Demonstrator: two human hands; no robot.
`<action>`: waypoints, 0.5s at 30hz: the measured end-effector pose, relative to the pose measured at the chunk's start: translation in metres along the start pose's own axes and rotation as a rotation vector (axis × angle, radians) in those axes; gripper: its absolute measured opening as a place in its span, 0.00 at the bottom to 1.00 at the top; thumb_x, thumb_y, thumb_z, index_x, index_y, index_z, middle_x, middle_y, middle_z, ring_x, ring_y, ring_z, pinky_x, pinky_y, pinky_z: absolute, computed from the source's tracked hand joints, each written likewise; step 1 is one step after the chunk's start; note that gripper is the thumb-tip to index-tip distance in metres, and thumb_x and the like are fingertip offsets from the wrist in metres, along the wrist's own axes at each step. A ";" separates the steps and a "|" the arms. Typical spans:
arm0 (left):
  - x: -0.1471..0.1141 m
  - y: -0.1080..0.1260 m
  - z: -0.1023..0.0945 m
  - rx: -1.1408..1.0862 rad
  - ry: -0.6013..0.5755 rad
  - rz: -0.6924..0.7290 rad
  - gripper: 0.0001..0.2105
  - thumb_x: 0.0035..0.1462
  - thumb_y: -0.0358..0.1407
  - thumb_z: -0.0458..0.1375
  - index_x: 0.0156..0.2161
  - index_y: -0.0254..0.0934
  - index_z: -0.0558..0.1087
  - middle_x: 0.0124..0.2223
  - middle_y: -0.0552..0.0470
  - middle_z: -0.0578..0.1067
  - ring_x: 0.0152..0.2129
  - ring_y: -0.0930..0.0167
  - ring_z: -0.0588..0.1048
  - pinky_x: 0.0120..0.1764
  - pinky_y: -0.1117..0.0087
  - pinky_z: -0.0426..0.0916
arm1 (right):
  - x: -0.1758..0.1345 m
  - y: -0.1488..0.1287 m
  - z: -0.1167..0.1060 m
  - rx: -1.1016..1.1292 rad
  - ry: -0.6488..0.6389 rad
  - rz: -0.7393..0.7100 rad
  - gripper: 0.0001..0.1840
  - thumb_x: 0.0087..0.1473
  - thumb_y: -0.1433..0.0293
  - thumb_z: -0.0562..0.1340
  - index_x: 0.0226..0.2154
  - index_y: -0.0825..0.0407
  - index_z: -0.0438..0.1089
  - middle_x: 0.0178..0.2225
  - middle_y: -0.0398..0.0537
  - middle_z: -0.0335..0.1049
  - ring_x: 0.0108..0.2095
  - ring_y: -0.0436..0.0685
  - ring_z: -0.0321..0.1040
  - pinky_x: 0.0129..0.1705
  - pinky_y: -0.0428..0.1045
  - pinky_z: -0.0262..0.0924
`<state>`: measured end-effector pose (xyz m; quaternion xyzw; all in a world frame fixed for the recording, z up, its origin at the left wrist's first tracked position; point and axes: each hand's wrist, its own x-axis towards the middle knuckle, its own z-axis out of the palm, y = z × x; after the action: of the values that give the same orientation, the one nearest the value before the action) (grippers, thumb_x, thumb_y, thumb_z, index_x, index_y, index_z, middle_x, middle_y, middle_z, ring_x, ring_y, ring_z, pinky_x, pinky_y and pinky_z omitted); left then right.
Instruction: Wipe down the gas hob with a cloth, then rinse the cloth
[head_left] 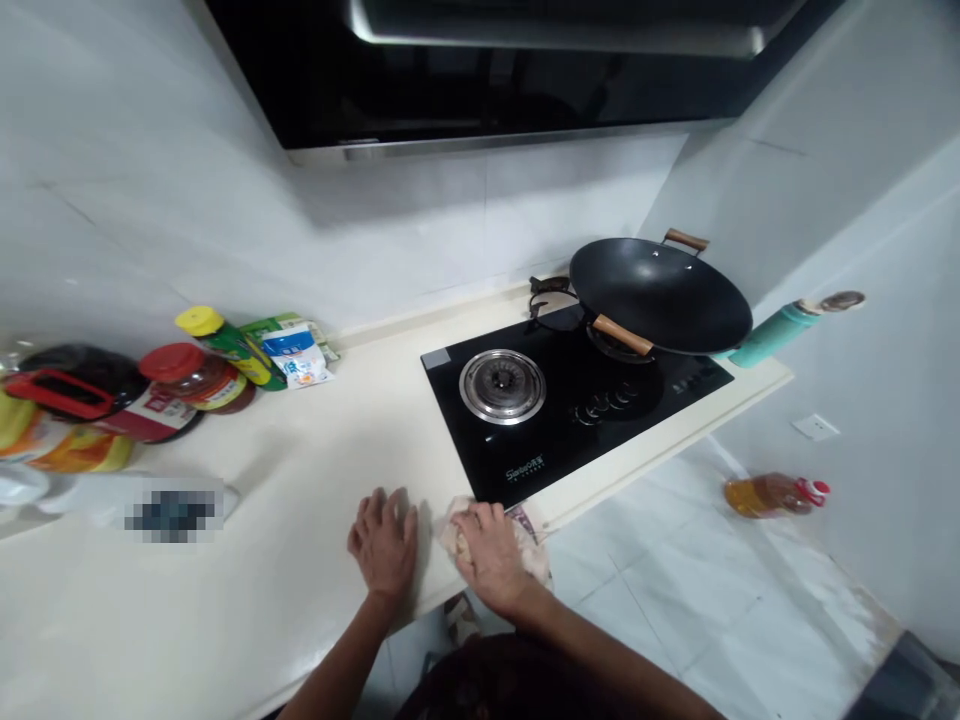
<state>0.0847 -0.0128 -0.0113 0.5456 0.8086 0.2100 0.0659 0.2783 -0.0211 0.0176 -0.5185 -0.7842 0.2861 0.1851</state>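
Observation:
My left hand (384, 548) rests on the pale countertop (322, 460) near its front edge, palm down with the fingers stretched out and nothing held. Just to its right, my right hand (491, 555) presses on a light, crumpled cloth (535, 556) with curled fingers. The cloth lies by the front left corner of the black gas stove (469, 455), and part of it droops over the counter edge. My hand covers much of the cloth. A bare round burner (502, 387) is set in the stove, beyond both hands.
A black wok (660, 290) with wooden handles stands on the right burner, beside a teal cylinder (776, 335). A loose pan support (551, 305) lies behind. Jars and bottles, including a red-lidded jar (199, 380), line the left wall. The range hood (487, 90) hangs overhead; an oil bottle (769, 495) is below right.

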 end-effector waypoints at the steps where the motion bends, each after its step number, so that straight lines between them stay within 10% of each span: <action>1: 0.001 -0.005 -0.001 -0.072 0.009 0.006 0.22 0.68 0.45 0.48 0.59 0.38 0.75 0.70 0.37 0.66 0.71 0.52 0.56 0.68 0.43 0.50 | 0.003 -0.009 0.009 0.115 -0.003 -0.025 0.24 0.57 0.67 0.66 0.56 0.47 0.72 0.55 0.54 0.66 0.55 0.66 0.59 0.60 0.63 0.58; 7: 0.000 -0.030 -0.025 -0.682 -0.185 -0.044 0.25 0.68 0.52 0.46 0.57 0.39 0.74 0.61 0.42 0.76 0.63 0.57 0.70 0.67 0.50 0.60 | 0.023 -0.017 0.021 0.859 -0.078 0.239 0.28 0.66 0.48 0.56 0.55 0.48 0.74 0.54 0.53 0.74 0.55 0.63 0.70 0.63 0.60 0.61; 15: -0.023 -0.014 -0.019 -0.899 -0.580 -0.103 0.46 0.52 0.50 0.68 0.71 0.33 0.57 0.62 0.35 0.73 0.56 0.53 0.75 0.58 0.57 0.71 | 0.025 0.020 -0.031 0.907 0.067 0.497 0.38 0.52 0.35 0.62 0.48 0.48 0.75 0.46 0.54 0.80 0.49 0.68 0.76 0.55 0.62 0.69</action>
<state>0.0757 -0.0435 -0.0032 0.4588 0.6135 0.3726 0.5238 0.3006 0.0156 0.0281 -0.5656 -0.4282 0.6158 0.3429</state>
